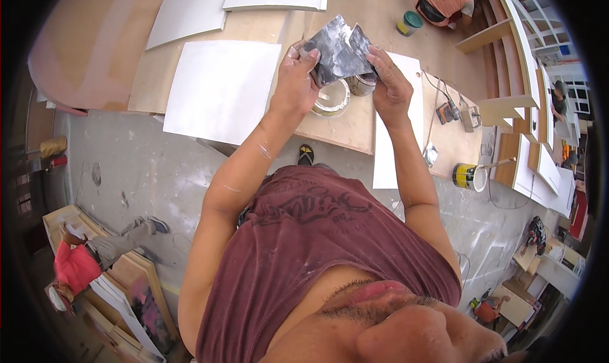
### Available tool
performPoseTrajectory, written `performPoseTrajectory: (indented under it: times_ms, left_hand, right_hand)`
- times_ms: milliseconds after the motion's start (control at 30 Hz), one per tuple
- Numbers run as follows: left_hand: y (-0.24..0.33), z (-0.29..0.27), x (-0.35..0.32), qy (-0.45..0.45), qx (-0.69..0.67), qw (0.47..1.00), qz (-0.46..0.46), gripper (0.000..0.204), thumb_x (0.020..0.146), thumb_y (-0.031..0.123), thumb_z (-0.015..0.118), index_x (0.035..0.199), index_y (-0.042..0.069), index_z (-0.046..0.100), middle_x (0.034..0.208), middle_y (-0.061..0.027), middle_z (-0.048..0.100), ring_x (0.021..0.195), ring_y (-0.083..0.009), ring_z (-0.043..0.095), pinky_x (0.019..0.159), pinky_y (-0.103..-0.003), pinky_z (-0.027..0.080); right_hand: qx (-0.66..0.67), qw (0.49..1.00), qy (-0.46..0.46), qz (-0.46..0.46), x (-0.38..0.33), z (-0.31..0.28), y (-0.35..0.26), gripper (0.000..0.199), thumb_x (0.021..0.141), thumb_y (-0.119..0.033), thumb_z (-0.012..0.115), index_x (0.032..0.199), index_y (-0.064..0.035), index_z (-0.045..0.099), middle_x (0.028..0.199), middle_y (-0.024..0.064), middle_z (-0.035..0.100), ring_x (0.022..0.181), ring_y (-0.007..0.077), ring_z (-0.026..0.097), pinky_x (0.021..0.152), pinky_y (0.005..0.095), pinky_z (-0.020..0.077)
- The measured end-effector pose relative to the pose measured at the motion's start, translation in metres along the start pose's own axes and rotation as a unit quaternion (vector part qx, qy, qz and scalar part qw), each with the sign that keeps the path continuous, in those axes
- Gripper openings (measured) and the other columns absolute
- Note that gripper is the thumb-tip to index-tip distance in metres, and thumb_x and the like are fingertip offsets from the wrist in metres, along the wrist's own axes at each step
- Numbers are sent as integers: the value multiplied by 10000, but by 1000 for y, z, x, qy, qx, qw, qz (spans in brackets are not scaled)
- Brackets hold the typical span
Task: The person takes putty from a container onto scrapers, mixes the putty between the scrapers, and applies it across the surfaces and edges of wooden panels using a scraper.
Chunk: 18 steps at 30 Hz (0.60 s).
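Observation:
Both my hands hold one crumpled grey sheet of sandpaper [339,53] up over the plywood workbench [380,7]. My left hand [293,77] pinches its left edge; my right hand [390,84] grips its right edge. Below the sheet, on the bench, stands an open round tin [333,99] with pale putty in it, and a second small tin [361,85] peeks out beside it. A white painted panel [222,90] lies on the bench left of my left hand.
More white panels [190,11] lie at the bench's far side, and a narrow one [396,147] by my right arm. A green-lidded jar [410,23], an orange power tool [448,113] and a yellow paint can [469,176] sit to the right. Other people work nearby.

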<state>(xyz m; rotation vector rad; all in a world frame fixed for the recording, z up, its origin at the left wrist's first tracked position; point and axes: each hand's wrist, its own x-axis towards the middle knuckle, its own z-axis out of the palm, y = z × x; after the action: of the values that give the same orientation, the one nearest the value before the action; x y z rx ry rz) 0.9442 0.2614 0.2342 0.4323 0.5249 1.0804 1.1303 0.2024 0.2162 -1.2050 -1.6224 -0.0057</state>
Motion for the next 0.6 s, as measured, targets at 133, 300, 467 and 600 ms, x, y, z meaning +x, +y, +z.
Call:
performPoseTrajectory:
  times_ms: [133, 300, 467, 600]
  left_hand:
    - [3, -1, -5, 8, -18, 1000, 20, 340, 935, 10, 516, 1247, 22, 380, 1126, -134, 584, 1014, -219, 621, 892, -366, 556]
    - [14, -8, -2, 55, -25, 996, 68, 308, 930, 0, 539, 1221, 12, 439, 1100, -111, 610, 980, -192, 631, 862, -326, 556]
    - [7, -15, 2, 80, -18, 993, 87, 302, 928, -2, 549, 1215, -10, 457, 1066, -103, 623, 949, -168, 634, 829, -304, 562]
    - [12, -14, -1, 74, 0, 989, 127, 278, 926, -1, 556, 1192, -21, 476, 1006, -96, 638, 872, -152, 645, 770, -298, 575]
  right_hand:
    - [-68, 997, 3, 31, 6, 7, 4, 516, 727, 155, 528, 1145, -115, 661, 1128, 132, 667, 1085, 249, 640, 898, 335, 526]
    - [272, 917, 100, 276, 21, 23, -23, 335, 896, 28, 555, 1217, -63, 582, 1059, 109, 662, 944, 180, 656, 813, 337, 559]
    - [525, 777, 104, 333, 29, 31, -34, 369, 927, -48, 592, 1282, 0, 502, 1076, 90, 644, 944, 184, 648, 800, 349, 573]
    - [412, 832, 1, 372, 21, 30, -29, 385, 925, -54, 598, 1289, 27, 505, 1066, 96, 654, 933, 170, 648, 811, 324, 562]
